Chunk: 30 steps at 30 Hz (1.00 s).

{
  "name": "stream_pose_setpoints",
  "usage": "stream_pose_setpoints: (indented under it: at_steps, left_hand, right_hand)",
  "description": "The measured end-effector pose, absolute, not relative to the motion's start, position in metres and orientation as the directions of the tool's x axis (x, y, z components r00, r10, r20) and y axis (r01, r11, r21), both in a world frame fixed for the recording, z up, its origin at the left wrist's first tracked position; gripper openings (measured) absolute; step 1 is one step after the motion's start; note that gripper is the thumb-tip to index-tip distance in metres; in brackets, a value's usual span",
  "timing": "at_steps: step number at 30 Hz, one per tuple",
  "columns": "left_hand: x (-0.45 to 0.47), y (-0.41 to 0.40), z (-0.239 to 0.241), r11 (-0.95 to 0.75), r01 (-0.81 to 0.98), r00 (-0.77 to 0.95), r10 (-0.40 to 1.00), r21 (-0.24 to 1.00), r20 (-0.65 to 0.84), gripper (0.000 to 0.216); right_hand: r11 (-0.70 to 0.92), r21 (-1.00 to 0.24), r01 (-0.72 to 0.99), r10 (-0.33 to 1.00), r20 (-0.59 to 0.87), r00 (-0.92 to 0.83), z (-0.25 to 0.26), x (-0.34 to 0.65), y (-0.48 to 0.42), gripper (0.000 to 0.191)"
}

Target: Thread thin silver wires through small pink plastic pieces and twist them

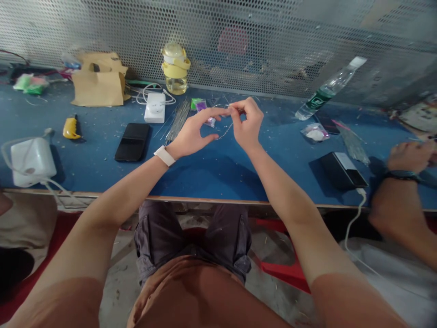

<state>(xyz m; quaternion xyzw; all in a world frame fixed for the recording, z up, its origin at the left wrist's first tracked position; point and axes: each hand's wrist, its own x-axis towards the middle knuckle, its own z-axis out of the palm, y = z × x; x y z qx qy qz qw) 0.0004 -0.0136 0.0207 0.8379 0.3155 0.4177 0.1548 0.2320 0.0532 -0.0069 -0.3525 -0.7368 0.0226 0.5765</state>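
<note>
Above the blue table (211, 168) my two hands meet at the middle. My left hand (194, 134), with a white wristband, pinches one end of a thin silvery wire or chain (225, 132) between thumb and forefinger. My right hand (247, 123) pinches the other end, fingers curled. The thin piece sags between them. A bundle of thin metal wires (178, 120) lies on the table just left of my hands, and small green and purple bags (198, 105) lie behind them.
A black phone (132, 141), white charger (154, 107), yellow cutter (71, 128), paper bag (99, 82), yellow-lidded jar (175, 68) and white box (31, 160) sit left. A plastic bottle (327, 89), a power bank (342, 169) and a co-worker's hand (409, 157) are right. Perforated metal wall behind.
</note>
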Motion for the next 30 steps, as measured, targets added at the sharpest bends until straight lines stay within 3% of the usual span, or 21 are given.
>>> stream_pose_setpoints:
  at_steps: [4,12,18,24,30]
  left_hand:
    - [-0.002,-0.01,0.018,-0.764,0.388,0.481,0.645,0.516,0.594,0.07]
    - [-0.012,0.004,0.009,-0.859,0.211,0.477,0.507,0.466,0.718,0.106]
    - [-0.013,0.006,0.011,-0.885,0.269,0.362,0.459,0.381,0.811,0.084]
    - [-0.017,0.01,0.017,-0.808,0.364,0.298,0.572,0.463,0.764,0.076]
    - [-0.02,0.017,0.011,-0.826,0.36,0.211,0.525,0.434,0.824,0.055]
  right_hand:
    - [0.778,-0.397,0.487,0.507,0.854,-0.115,-0.01,0.234,0.057,0.051]
    - [0.801,-0.358,0.479,0.509,0.829,-0.231,-0.012,0.235,0.058,0.051]
    - [0.832,-0.339,0.439,0.483,0.833,-0.271,-0.015,0.226,0.054,0.047]
    - [0.85,-0.368,0.376,0.483,0.83,-0.28,-0.015,0.217,0.043,0.038]
    - [0.817,-0.457,0.351,0.542,0.817,-0.197,-0.012,0.208,0.036,0.046]
